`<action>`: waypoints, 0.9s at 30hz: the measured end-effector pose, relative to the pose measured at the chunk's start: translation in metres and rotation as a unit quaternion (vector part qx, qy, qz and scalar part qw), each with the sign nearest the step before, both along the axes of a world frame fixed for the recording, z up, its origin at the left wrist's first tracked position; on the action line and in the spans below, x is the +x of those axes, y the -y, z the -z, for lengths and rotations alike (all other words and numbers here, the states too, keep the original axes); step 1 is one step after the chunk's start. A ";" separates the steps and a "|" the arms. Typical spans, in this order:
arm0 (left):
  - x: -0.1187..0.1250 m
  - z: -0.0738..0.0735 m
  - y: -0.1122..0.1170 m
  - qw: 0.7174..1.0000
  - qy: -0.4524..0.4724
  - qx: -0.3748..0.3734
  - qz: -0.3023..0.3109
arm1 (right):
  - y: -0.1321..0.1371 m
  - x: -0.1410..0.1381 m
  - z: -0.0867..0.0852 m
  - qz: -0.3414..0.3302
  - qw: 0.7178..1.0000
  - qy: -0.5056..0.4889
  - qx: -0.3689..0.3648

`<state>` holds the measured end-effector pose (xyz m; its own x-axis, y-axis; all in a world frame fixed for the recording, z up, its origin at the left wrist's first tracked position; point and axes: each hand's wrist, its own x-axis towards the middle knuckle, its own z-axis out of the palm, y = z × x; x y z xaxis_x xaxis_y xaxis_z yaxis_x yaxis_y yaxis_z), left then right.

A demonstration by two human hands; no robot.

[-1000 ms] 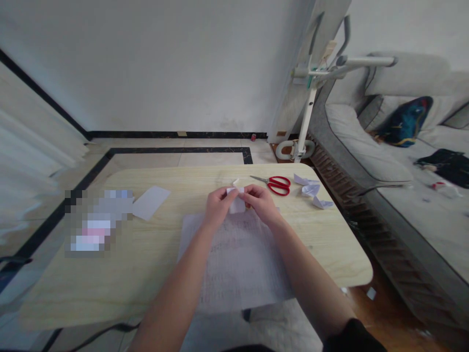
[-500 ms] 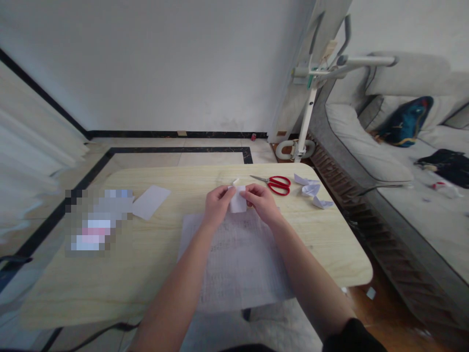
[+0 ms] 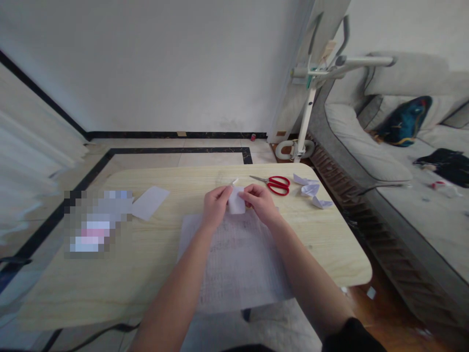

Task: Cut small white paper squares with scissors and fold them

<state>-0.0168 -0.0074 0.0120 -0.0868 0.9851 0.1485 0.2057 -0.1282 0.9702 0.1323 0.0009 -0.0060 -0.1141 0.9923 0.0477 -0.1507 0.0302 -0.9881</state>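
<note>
A small folded piece of white paper is pinched between both hands over the middle of a light wooden table. My left hand grips its left edge with thumb and fingers closed. My right hand holds its right edge the same way. Under my forearms lies a large printed sheet of paper. A tiny paper scrap lies just beyond the folded piece.
Red-handled scissors lie to the right of my hands, with several folded paper pieces beyond them near the table's right edge. A white slip lies at the left. A grey sofa stands on the right.
My fingers have shifted slightly on the folded paper, which now sits a little lower and more upright between my hands. Nothing else on the table has moved.
</note>
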 end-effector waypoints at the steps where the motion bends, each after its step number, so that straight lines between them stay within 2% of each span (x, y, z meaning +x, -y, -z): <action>1: 0.000 0.000 0.000 1.000 -0.014 0.003 -0.004 | 0.000 0.000 0.000 -0.002 1.000 0.000 -0.001; 7: 0.001 -0.002 0.001 0.999 -0.053 0.012 0.001 | 0.000 -0.001 -0.003 0.012 1.000 -0.001 -0.007; 11: 0.002 0.001 0.001 0.999 -0.041 0.014 0.013 | 0.001 -0.001 -0.005 0.029 1.000 0.006 0.007; 18: 0.004 -0.003 0.003 1.000 0.028 -0.010 0.009 | 0.003 -0.001 -0.007 0.005 0.999 -0.041 -0.015; 22: 0.004 -0.008 0.004 1.000 0.021 -0.004 0.017 | 0.001 0.001 -0.005 0.018 0.998 -0.058 -0.012; 27: 0.005 -0.004 0.003 1.000 -0.004 0.011 0.014 | 0.001 0.001 -0.004 0.021 0.998 -0.057 -0.016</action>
<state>-0.0119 -0.0102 0.0163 -0.0578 0.9836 0.1710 0.2102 -0.1554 0.9652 0.1331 0.0003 -0.0022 -0.0684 0.9973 0.0258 -0.2624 0.0069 -0.9649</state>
